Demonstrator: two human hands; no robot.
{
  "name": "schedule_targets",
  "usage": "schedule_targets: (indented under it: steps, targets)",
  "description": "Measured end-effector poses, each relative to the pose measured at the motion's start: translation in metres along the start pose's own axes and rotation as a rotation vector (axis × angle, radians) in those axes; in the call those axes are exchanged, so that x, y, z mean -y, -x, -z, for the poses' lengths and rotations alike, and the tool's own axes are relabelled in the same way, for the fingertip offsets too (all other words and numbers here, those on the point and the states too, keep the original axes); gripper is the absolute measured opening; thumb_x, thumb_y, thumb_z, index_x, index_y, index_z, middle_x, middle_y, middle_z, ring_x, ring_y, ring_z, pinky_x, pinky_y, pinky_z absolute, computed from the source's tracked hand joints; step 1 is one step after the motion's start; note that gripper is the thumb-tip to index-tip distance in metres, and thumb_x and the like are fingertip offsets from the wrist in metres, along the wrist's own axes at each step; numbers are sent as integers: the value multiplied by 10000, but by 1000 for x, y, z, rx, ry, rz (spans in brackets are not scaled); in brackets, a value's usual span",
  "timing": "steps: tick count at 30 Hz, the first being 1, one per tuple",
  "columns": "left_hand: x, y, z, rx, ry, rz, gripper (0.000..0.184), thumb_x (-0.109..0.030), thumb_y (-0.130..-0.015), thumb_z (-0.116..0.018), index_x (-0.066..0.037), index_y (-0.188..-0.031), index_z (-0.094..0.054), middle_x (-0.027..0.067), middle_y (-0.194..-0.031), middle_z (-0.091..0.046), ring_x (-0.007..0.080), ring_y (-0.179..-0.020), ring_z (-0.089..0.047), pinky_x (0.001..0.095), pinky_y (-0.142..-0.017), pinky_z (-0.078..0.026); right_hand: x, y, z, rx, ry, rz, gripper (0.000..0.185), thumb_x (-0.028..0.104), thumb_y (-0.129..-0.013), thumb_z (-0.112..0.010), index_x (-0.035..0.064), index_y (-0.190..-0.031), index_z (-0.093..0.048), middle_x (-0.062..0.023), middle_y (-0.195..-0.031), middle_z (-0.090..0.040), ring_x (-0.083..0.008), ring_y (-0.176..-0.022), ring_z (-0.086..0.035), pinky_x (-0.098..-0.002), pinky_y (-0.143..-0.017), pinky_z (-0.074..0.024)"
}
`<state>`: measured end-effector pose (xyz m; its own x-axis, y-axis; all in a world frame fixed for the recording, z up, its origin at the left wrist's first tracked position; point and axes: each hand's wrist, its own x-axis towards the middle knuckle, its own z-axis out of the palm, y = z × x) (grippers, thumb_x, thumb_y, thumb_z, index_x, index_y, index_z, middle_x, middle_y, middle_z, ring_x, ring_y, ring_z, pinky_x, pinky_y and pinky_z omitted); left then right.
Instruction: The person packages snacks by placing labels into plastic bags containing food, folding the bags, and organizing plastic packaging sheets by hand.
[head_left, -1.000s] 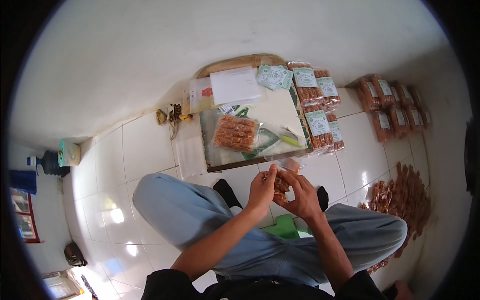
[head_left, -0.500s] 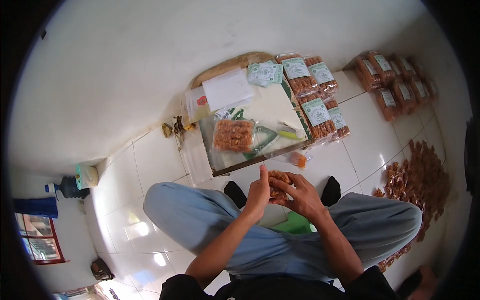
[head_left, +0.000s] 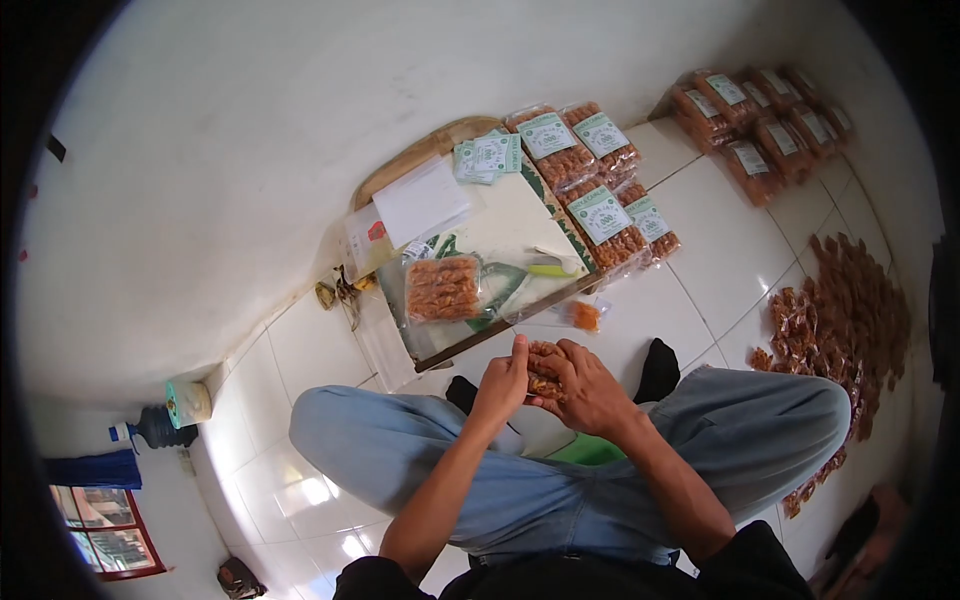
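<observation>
The left hand (head_left: pixel 500 388) and the right hand (head_left: pixel 592 392) meet just off the near edge of the low table (head_left: pixel 510 222), closed around a small cluster of brown snack pieces (head_left: pixel 546 370). The left hand is narrow, its thumb upright against one side of the cluster; the right hand curls its fingers over the other side. Squeezing from both sides probably keeps the loose, knobbly pieces together without crushing them.

On the table, a clear plastic bag (head_left: pixel 443 288) lies flat near the left edge, its rough, twisted contents in neat rows, perhaps so they keep a blocky shape. Smooth white sheets (head_left: pixel 422 202) and thin green-and-white labels (head_left: pixel 488 158) lie toward the table's far side, seemingly within reach yet out of the way. A tool with a green handle (head_left: pixel 552 270) rests near the right edge.

Labelled packs (head_left: pixel 606 214) line the table's right side, glossy and brick-like, labels up, likely to stay readable. More packs (head_left: pixel 752 165) sit farther right of the table, and a loose, bumpy brown heap (head_left: pixel 850 320) spreads over the floor to its near right.
</observation>
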<state>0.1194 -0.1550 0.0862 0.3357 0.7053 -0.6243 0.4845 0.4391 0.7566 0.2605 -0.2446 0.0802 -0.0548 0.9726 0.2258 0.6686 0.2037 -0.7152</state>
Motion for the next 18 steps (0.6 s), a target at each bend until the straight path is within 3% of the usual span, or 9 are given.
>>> schedule_targets:
  steps: [2, 4, 8, 12, 14, 18]
  targets:
    - [6, -8, 0, -58, -58, 13, 791, -619, -968, -312, 79, -834, -660, 164, -740, -658, 258, -696, -663, 362, -650, -524, 0, 1, 3, 5, 21, -8, 685, 226, -729, -791, 40, -1265, -408, -221, -1250, -453, -405, -1120, -502, -456, -955, -442]
    - [2, -7, -3, -103, -150, -19, 810, -629, -965, -297, 83, -806, -649, 185, -728, -647, 294, -697, -656, 394, -663, -512, -5, 1, 1, -63, -38, 9, 663, 245, -743, -756, 97, -1305, -437, -193, -1178, -484, -395, -1064, -523, -454, -928, -434]
    - [12, -22, -4, -146, -249, -69, 880, -673, -948, -241, 91, -728, -617, 241, -704, -610, 377, -706, -632, 458, -705, -473, -2, -2, 14, -32, 15, -19, 718, 222, -707, -764, 106, -1325, -418, -166, -1167, -498, -383, -1077, -518, -453, -943, -419]
    - [-6, -26, -9, -53, -255, -36, 916, -712, -924, -224, 97, -788, -631, 219, -717, -631, 331, -729, -656, 419, -649, -508, -14, -3, 24, -59, 25, -124, 782, 205, -658, -771, 115, -1344, -406, -165, -1200, -528, -380, -1080, -533, -455, -936, -432]
    - [-31, -18, -17, 76, 19, 63, 930, -742, -902, -228, 92, -897, -638, 192, -758, -654, 271, -764, -670, 367, -580, -537, -25, -1, 22, -87, -30, -200, 796, 205, -644, -773, 114, -1345, -408, -170, -1214, -536, -386, -1076, -537, -458, -935, -435]
    - [-32, -31, -26, 88, 28, 98, 912, -752, -889, -256, 64, -1029, -639, 141, -818, -676, 215, -798, -677, 319, -536, -549, -38, -1, 27, -172, -114, -255, 772, 163, -618, -753, 70, -1308, -420, -179, -1187, -563, -384, -1056, -551, -437, -909, -459]
